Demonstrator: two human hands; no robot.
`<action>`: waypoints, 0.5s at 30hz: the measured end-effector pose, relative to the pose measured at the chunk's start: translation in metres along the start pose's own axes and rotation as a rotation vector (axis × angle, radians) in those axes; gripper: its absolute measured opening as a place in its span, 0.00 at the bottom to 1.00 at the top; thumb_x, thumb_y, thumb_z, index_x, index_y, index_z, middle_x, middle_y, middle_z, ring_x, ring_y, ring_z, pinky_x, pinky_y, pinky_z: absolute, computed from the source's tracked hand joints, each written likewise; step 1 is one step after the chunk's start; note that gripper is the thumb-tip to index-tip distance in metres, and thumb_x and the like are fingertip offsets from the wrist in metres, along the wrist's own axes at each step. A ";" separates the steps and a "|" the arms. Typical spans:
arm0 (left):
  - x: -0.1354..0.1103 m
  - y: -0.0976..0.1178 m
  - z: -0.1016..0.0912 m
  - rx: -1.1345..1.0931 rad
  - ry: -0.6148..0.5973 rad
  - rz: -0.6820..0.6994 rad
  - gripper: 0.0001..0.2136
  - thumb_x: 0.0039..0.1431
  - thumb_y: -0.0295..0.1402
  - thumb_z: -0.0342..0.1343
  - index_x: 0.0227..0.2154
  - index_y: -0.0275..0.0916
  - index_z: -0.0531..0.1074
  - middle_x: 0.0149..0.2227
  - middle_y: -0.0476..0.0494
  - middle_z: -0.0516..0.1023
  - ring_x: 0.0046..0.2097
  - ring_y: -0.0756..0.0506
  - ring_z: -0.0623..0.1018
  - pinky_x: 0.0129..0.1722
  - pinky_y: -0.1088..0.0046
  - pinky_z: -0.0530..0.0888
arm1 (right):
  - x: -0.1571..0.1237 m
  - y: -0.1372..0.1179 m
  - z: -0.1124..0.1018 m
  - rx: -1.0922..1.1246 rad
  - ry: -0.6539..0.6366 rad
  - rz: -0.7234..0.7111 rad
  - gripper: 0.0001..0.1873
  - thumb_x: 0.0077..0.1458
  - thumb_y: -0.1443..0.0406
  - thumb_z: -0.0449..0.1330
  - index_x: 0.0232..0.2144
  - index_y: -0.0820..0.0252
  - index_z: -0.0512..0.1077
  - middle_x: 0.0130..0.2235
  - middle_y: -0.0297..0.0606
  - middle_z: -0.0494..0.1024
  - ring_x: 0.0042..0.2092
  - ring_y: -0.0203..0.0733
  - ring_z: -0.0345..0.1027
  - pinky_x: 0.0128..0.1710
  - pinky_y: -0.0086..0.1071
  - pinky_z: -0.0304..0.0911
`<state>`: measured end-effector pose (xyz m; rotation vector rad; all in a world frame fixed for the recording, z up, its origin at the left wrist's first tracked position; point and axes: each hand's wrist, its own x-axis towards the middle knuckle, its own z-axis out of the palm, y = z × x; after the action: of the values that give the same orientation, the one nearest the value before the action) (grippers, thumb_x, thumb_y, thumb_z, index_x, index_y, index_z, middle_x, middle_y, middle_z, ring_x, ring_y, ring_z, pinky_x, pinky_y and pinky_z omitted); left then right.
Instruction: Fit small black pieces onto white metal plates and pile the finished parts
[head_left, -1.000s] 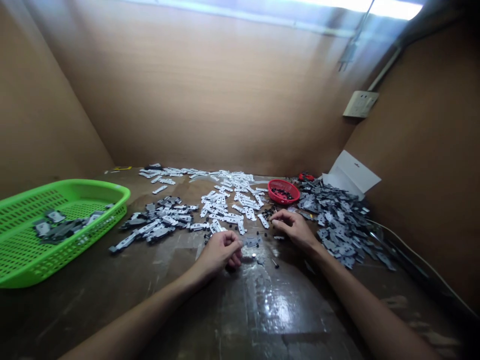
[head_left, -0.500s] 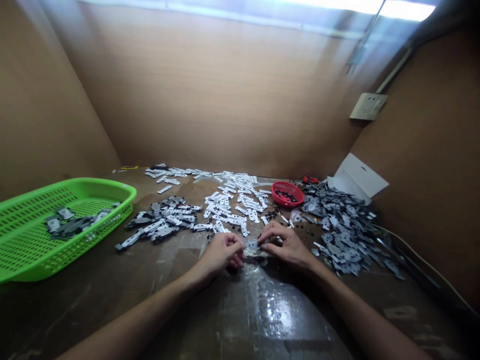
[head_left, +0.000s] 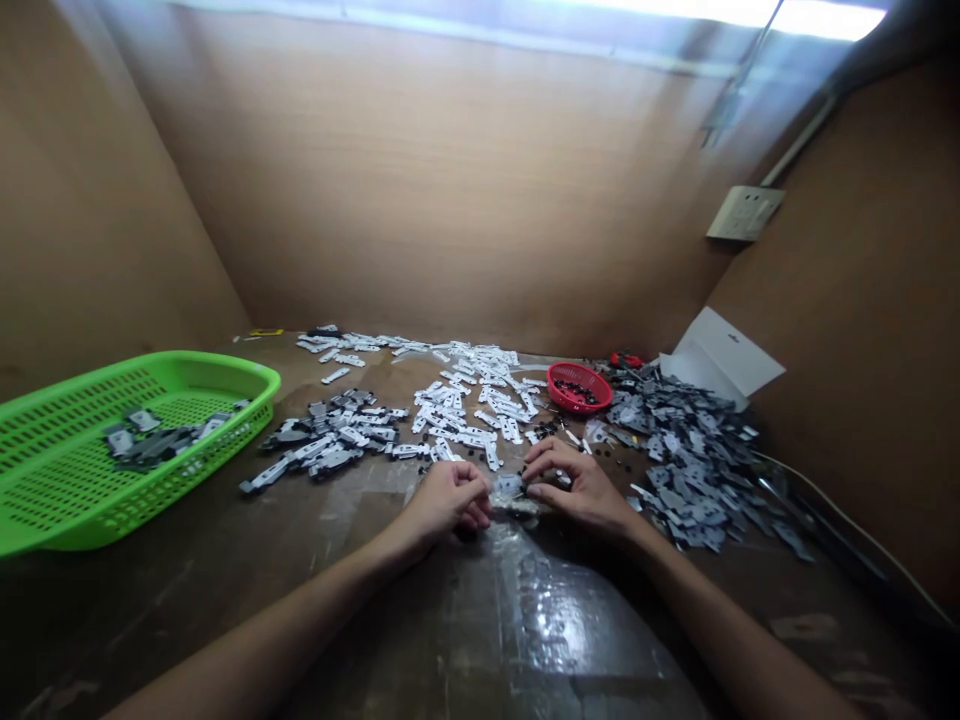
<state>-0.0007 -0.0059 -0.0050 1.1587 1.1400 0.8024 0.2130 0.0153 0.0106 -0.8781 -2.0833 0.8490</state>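
My left hand (head_left: 448,498) and my right hand (head_left: 576,486) meet at the middle of the worn wooden table (head_left: 525,630). Both have their fingers curled and pinch a small grey metal part (head_left: 510,492) between them, low over the tabletop. Just beyond the hands lies a spread of white flat parts (head_left: 472,400). A heap of grey metal parts (head_left: 686,450) lies to the right of my right hand. A small red basket (head_left: 578,386) with tiny black pieces stands behind my right hand.
A green plastic basket (head_left: 90,500) with a few grey parts sits at the left edge. Assembled grey-and-white pieces (head_left: 330,445) lie left of centre. Brown board walls enclose the table, with a white socket (head_left: 744,212) and white card (head_left: 724,355) at the right.
My right hand came back from the loose pieces near the red basket and joined my left hand on the small grey part. The view shifted slightly.
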 end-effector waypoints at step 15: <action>-0.001 0.005 0.001 0.049 -0.027 -0.010 0.11 0.47 0.38 0.55 0.24 0.35 0.65 0.21 0.47 0.73 0.21 0.51 0.74 0.18 0.81 0.66 | -0.003 0.045 -0.080 -0.371 0.393 0.398 0.11 0.47 0.62 0.55 0.30 0.60 0.75 0.31 0.38 0.77 0.33 0.41 0.69 0.34 0.32 0.60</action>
<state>0.0002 -0.0058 0.0005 1.2007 1.1478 0.7529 0.2926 0.0614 0.0172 -1.5593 -1.7650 0.4303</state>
